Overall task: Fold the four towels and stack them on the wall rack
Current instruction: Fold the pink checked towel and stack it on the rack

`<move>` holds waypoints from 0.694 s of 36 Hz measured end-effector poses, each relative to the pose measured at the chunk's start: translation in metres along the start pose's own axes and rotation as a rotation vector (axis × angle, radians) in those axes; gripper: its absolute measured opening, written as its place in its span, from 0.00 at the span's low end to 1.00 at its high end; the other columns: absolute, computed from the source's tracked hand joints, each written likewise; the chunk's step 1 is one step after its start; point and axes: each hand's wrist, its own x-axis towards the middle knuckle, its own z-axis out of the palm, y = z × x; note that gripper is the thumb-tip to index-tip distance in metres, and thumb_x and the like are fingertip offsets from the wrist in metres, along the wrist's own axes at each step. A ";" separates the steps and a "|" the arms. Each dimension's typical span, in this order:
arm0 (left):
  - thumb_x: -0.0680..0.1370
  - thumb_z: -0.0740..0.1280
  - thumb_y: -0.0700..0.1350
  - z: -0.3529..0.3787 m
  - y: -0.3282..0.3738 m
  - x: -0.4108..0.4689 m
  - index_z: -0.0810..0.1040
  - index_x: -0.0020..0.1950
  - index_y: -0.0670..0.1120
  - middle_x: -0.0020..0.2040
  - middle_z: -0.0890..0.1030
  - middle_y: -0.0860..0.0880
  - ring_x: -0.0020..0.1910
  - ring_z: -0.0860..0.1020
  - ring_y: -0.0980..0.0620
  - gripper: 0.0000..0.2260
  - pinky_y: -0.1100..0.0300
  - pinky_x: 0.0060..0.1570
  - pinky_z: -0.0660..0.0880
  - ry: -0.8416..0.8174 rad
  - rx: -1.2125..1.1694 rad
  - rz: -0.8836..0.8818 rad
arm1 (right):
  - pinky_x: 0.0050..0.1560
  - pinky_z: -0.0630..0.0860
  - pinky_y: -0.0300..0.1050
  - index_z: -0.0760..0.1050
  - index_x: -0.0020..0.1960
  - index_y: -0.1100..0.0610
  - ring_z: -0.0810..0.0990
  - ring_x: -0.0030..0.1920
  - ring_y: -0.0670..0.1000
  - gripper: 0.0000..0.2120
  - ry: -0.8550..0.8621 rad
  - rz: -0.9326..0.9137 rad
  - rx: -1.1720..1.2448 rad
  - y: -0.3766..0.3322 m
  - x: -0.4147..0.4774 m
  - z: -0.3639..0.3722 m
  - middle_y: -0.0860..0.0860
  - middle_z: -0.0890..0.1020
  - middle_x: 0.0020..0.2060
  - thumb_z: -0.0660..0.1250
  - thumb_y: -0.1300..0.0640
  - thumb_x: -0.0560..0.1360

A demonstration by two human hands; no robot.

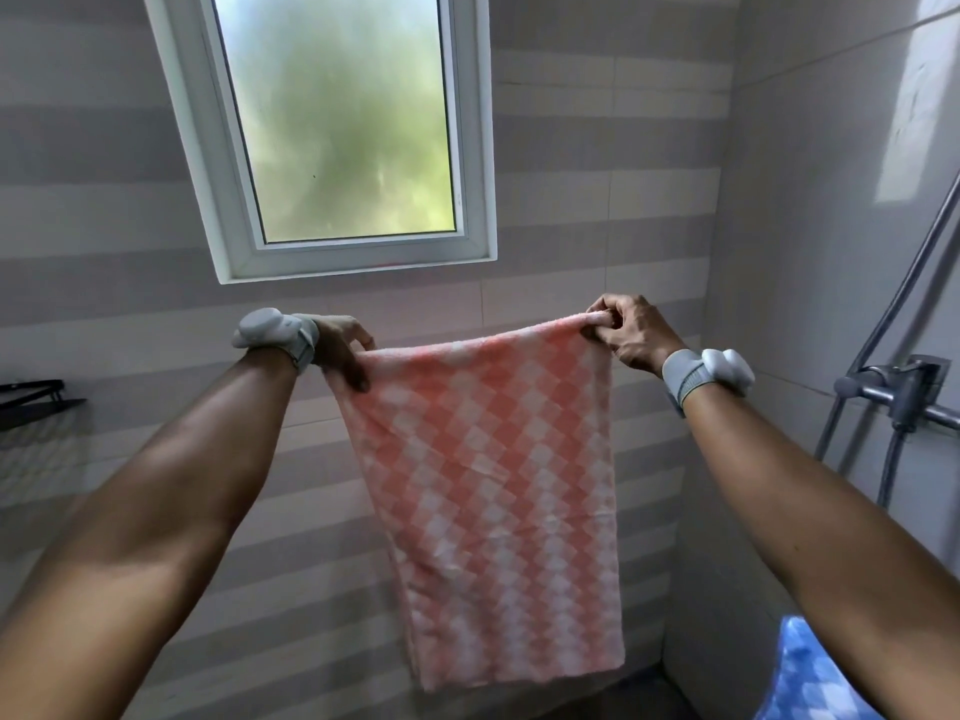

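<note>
A frosted window (337, 122) fills the upper middle of the frame, set in a striped tiled wall (597, 200); at the right edge a metal shower mixer (904, 392) sticks out from the side wall, with its hose (909, 272) running up and away; nothing stands between the hands and the wall. At the far left edge a black wall rack (36, 394) is cut off by the frame, so what lies on it cannot be told; in the lower right corner a blue checked towel (810, 678) is partly hidden behind the right forearm. The pink checked towel (488, 485) hangs flat at the centre, below the window; the left hand (340, 350) has a narrow grip pinching its upper left corner; the right hand (631, 335) curls its fingers round the bunched upper right corner, held slightly higher; both wrists wear a grey band with a white device.
</note>
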 end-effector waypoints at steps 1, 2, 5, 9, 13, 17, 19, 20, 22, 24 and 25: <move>0.66 0.81 0.46 0.001 0.000 0.001 0.82 0.53 0.49 0.46 0.84 0.49 0.39 0.81 0.54 0.18 0.68 0.30 0.75 -0.020 -0.006 -0.002 | 0.44 0.74 0.40 0.79 0.44 0.50 0.79 0.42 0.50 0.05 -0.006 0.002 0.008 0.002 0.000 0.000 0.50 0.83 0.41 0.73 0.59 0.74; 0.66 0.81 0.47 0.001 0.000 0.001 0.83 0.54 0.49 0.45 0.85 0.50 0.38 0.81 0.54 0.18 0.67 0.32 0.77 -0.034 -0.019 -0.008 | 0.45 0.75 0.41 0.79 0.44 0.49 0.80 0.42 0.50 0.05 -0.007 0.004 0.018 0.004 0.000 -0.001 0.51 0.83 0.41 0.73 0.59 0.74; 0.66 0.81 0.48 0.000 0.000 0.001 0.85 0.51 0.49 0.38 0.83 0.54 0.34 0.80 0.57 0.16 0.68 0.33 0.76 -0.041 -0.029 -0.035 | 0.49 0.78 0.43 0.82 0.46 0.51 0.82 0.43 0.50 0.04 0.018 0.007 0.060 0.009 -0.001 -0.001 0.51 0.85 0.42 0.74 0.58 0.73; 0.65 0.81 0.48 -0.001 0.001 0.002 0.86 0.48 0.46 0.34 0.82 0.54 0.33 0.80 0.55 0.14 0.66 0.35 0.78 -0.070 -0.030 -0.067 | 0.43 0.75 0.34 0.83 0.48 0.54 0.80 0.40 0.46 0.04 -0.027 0.004 0.078 0.009 -0.003 -0.002 0.50 0.84 0.40 0.73 0.60 0.74; 0.65 0.81 0.43 -0.002 0.001 0.001 0.86 0.49 0.43 0.37 0.84 0.50 0.35 0.82 0.52 0.14 0.61 0.38 0.81 -0.105 -0.066 -0.092 | 0.42 0.74 0.36 0.83 0.43 0.53 0.79 0.38 0.46 0.07 -0.073 0.015 0.069 0.013 -0.003 -0.003 0.51 0.84 0.38 0.74 0.64 0.72; 0.65 0.81 0.41 -0.003 0.004 0.003 0.85 0.49 0.39 0.39 0.84 0.46 0.36 0.82 0.49 0.15 0.57 0.40 0.82 -0.145 -0.094 -0.114 | 0.45 0.76 0.42 0.82 0.41 0.53 0.80 0.39 0.47 0.09 -0.097 0.023 0.084 0.017 -0.002 -0.001 0.55 0.86 0.39 0.74 0.66 0.71; 0.66 0.81 0.40 -0.002 0.003 0.006 0.84 0.50 0.37 0.41 0.84 0.44 0.39 0.82 0.47 0.16 0.52 0.47 0.82 -0.164 -0.123 -0.121 | 0.49 0.78 0.46 0.83 0.43 0.54 0.81 0.40 0.48 0.08 -0.133 0.022 0.096 0.017 -0.001 -0.001 0.56 0.86 0.41 0.74 0.67 0.70; 0.66 0.81 0.41 -0.001 0.002 0.007 0.84 0.50 0.37 0.40 0.84 0.44 0.39 0.82 0.47 0.16 0.52 0.49 0.82 -0.164 -0.141 -0.121 | 0.50 0.79 0.48 0.83 0.43 0.54 0.81 0.41 0.48 0.09 -0.151 0.024 0.104 0.019 -0.001 -0.001 0.56 0.87 0.41 0.74 0.67 0.70; 0.68 0.80 0.42 0.001 -0.002 0.007 0.84 0.47 0.38 0.39 0.84 0.45 0.37 0.81 0.48 0.12 0.53 0.49 0.81 -0.144 -0.188 -0.111 | 0.51 0.78 0.48 0.84 0.43 0.55 0.82 0.41 0.48 0.09 -0.163 0.027 0.124 0.021 -0.001 -0.002 0.55 0.87 0.41 0.75 0.67 0.69; 0.70 0.78 0.41 0.003 -0.008 0.006 0.83 0.46 0.37 0.39 0.84 0.44 0.36 0.81 0.50 0.10 0.55 0.48 0.81 -0.118 -0.301 -0.093 | 0.50 0.77 0.45 0.84 0.43 0.56 0.81 0.40 0.47 0.08 -0.158 0.038 0.167 0.022 -0.002 -0.004 0.54 0.86 0.39 0.76 0.67 0.69; 0.71 0.77 0.40 0.003 -0.012 0.006 0.83 0.46 0.35 0.39 0.83 0.44 0.35 0.81 0.51 0.09 0.57 0.45 0.81 -0.105 -0.371 -0.084 | 0.50 0.77 0.44 0.83 0.43 0.58 0.81 0.40 0.47 0.07 -0.152 0.046 0.203 0.021 -0.003 -0.006 0.54 0.85 0.39 0.77 0.67 0.69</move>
